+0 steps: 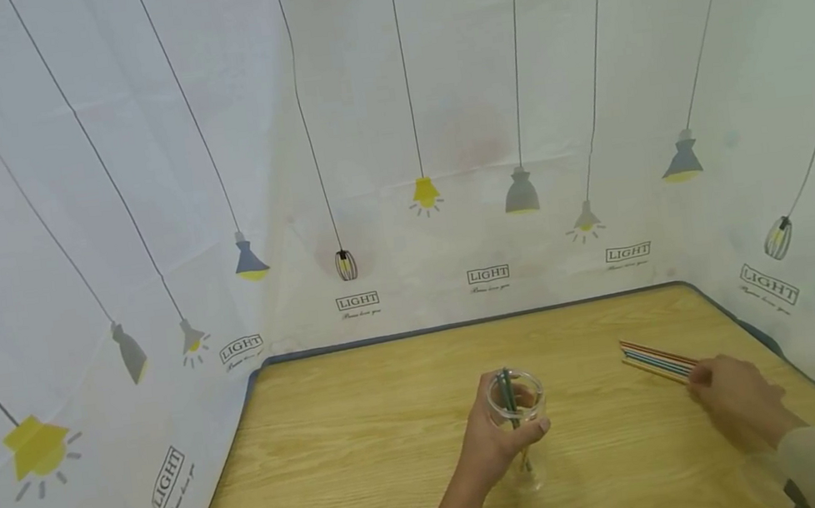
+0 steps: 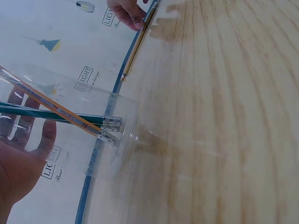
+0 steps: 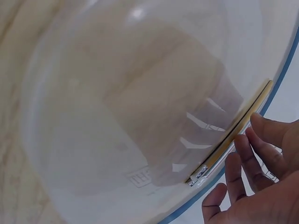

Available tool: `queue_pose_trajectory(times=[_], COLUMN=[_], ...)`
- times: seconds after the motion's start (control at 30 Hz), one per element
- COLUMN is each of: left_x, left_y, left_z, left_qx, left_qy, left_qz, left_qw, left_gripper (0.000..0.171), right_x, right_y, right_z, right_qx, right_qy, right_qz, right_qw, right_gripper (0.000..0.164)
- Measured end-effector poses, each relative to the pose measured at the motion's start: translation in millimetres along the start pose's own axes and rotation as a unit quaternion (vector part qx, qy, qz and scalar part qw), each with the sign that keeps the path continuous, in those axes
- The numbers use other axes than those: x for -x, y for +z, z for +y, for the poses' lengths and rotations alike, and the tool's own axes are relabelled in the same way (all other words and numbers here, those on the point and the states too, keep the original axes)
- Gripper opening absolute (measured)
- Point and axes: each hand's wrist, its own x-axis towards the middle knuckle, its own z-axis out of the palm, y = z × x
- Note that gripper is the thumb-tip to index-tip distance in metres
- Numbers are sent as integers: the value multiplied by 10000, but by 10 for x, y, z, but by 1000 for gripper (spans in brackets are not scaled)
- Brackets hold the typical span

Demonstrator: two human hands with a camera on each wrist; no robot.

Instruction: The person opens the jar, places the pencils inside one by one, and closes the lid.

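Note:
My left hand (image 1: 484,445) grips an upright clear jar (image 1: 530,479), fingers behind it and thumb across its near side. Inside lean dark green pencils (image 2: 79,115) and an orange-yellow pencil (image 2: 58,108); their metal-capped ends point to the jar's base. Over on the right, my right hand (image 1: 740,394) is at the near ends of several coloured pencils (image 1: 649,358) lying side by side on the table. In the right wrist view, its thumb and fingertips are right at a yellow pencil (image 3: 245,120), with the fingers spread apart.
The wood-grain table (image 1: 340,454) has a blue edge (image 1: 417,335) along its back and sides. White sheeting (image 1: 363,125) printed with hanging lamps rises behind it and on both sides. The pencils lie near the table's right edge.

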Motion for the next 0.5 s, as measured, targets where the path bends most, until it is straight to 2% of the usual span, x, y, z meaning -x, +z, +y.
queue_pose_trajectory(times=[0.2, 0.5], left_x=[-4, -25], left_y=[-5, -4], left_z=[-19, -12], left_qx=[42, -25], left_qy=[9, 59], left_qz=[-25, -25], left_qw=[10000, 10000], left_gripper=[64, 64], right_x=[21, -24], right_y=[20, 25], right_z=[23, 72], right_qx=[87, 204], right_qy=[-166, -263], right_qz=[272, 321], right_qw=[9995, 9989], right_gripper=[32, 24])
